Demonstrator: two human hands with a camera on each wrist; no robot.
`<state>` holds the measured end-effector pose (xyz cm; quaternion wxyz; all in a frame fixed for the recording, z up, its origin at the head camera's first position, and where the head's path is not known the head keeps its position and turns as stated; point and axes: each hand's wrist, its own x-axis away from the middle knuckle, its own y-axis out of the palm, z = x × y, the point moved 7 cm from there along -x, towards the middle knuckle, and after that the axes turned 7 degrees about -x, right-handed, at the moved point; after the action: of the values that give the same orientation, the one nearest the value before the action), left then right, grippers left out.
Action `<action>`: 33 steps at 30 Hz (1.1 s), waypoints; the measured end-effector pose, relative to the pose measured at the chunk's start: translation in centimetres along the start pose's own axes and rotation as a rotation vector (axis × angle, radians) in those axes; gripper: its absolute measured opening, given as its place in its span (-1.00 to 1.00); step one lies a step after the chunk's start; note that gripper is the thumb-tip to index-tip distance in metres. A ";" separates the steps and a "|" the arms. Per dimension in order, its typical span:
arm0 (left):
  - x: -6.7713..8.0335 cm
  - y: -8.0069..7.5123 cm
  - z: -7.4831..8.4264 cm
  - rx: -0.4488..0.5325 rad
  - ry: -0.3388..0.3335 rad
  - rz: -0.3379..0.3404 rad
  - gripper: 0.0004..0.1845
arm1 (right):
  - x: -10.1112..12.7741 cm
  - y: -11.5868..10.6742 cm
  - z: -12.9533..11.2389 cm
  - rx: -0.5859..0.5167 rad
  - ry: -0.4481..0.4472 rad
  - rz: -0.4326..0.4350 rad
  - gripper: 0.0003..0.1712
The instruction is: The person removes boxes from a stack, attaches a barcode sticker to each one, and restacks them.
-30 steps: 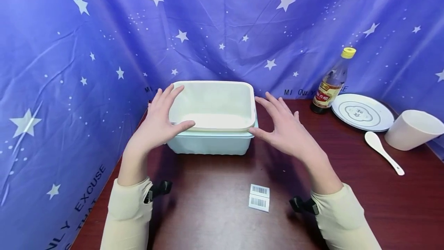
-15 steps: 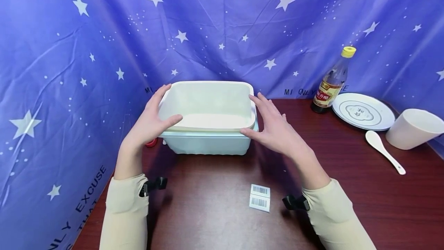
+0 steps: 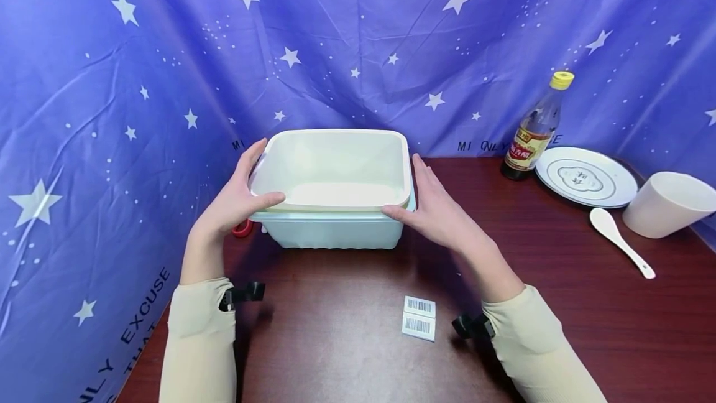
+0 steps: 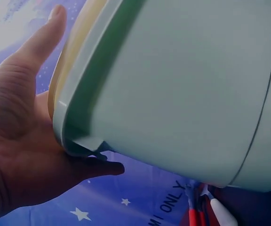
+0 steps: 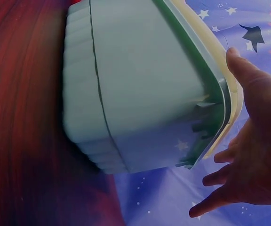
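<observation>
A white rectangular tub (image 3: 335,166) sits nested in a pale blue-green tub (image 3: 335,232) at the back of the table. My left hand (image 3: 232,194) spans the left front corner of the rim, thumb straight over the front edge and fingers along the left side. In the left wrist view, one straight finger reaches below the blue-green lip. At the opposite corner is my right hand (image 3: 436,210), its thumb tip at the front rim. The right wrist view shows its fingers (image 5: 215,200) spread beside the lip. Both palms face the tubs.
Something red (image 3: 242,227) lies behind the left wrist. A card with barcodes (image 3: 419,318) lies near the middle. Farther right stand a yellow-capped bottle (image 3: 531,129), a stack of white plates (image 3: 584,176), a white spoon (image 3: 621,242) and a pale cup (image 3: 668,204). A starry cloth (image 3: 347,30) hangs behind.
My left hand has shifted left, baring more of the tub's left rim and the red thing. My right hand has also moved left, closer in to the right front corner.
</observation>
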<state>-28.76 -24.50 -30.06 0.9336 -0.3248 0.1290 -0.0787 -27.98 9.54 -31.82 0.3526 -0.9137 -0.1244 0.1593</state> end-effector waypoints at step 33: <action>-0.4 0.7 -1.9 0.212 0.039 -0.120 0.00 | -0.1 0.9 -0.8 -0.221 -0.183 0.020 0.24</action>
<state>-29.66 -25.00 -31.84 0.9536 -0.2300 0.1183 -0.1539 -27.63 8.37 -31.90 0.2352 -0.9299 -0.1635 0.2308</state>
